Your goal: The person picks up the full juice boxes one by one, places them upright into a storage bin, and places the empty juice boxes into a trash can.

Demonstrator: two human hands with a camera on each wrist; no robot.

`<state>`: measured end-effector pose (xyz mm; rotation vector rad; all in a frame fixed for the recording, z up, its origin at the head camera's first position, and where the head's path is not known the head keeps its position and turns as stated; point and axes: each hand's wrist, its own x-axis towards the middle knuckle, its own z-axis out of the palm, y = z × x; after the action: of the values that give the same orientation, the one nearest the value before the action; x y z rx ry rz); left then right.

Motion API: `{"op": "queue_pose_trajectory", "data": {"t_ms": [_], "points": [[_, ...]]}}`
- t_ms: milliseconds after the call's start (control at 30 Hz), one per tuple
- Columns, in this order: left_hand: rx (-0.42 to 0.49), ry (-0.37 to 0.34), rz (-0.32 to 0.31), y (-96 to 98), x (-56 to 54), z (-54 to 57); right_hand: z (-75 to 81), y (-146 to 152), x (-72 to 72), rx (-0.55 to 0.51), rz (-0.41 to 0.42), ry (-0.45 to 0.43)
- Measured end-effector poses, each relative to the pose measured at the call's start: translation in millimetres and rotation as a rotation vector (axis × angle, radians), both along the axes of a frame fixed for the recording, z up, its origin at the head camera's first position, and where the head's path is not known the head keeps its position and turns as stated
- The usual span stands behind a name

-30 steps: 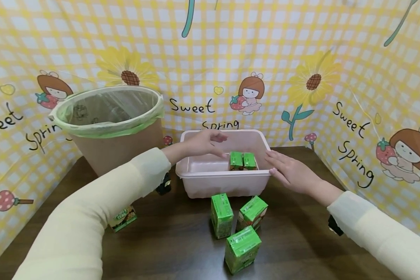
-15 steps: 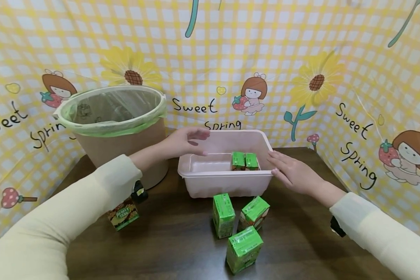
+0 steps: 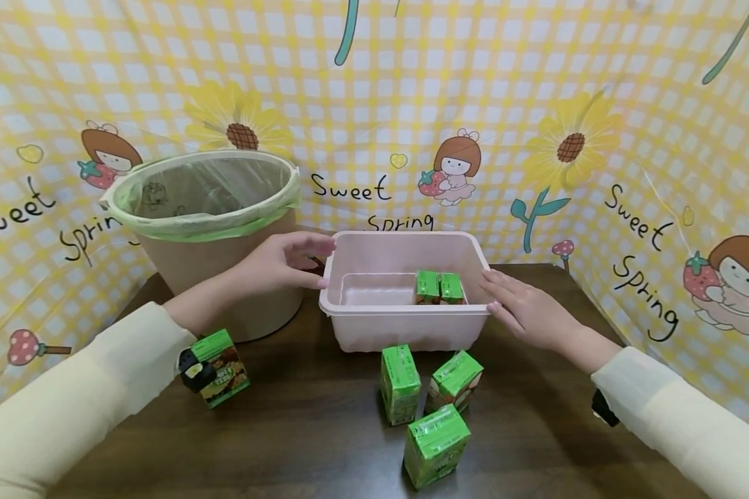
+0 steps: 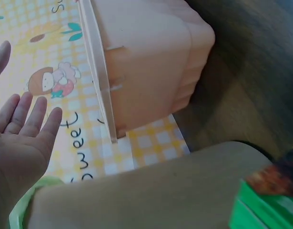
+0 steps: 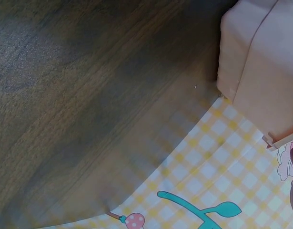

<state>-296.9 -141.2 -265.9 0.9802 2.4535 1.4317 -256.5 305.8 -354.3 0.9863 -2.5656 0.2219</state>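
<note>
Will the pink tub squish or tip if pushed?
The pink tub probably won't squish: it stands without sagging. It looks low and wide, so it may slide rather than tip. The two green cartons inside might shift.

Pale cloth, dark table, soft wrist views

Broad, even light fills the head view, brightening the checked cloth, while the table is dark with a dull sheen around the standing green cartons. Wide-angle stretch bends the cloth's pattern towards the sides. The left wrist view is hazier: cloth washed out at upper left, the tub tinted peach, a carton blurred in the lower right corner. The right wrist view is dimmer and soft, with speckled glare on the table at upper left and the cloth's checks faintly mirrored in it
</note>
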Motion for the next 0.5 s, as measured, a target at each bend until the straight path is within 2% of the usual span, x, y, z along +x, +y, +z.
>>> {"op": "queue_pose_trajectory", "data": {"t_ms": [300,500], "points": [[0.014,-0.015,0.015,-41.0,22.8,-5.8,-0.4,-0.7,-0.6,-0.003,0.006,0.007],[-0.012,0.002,-0.043,-74.9,33.7,-9.9,-1.2,-0.1,-1.1,-0.004,0.007,0.021]]}}
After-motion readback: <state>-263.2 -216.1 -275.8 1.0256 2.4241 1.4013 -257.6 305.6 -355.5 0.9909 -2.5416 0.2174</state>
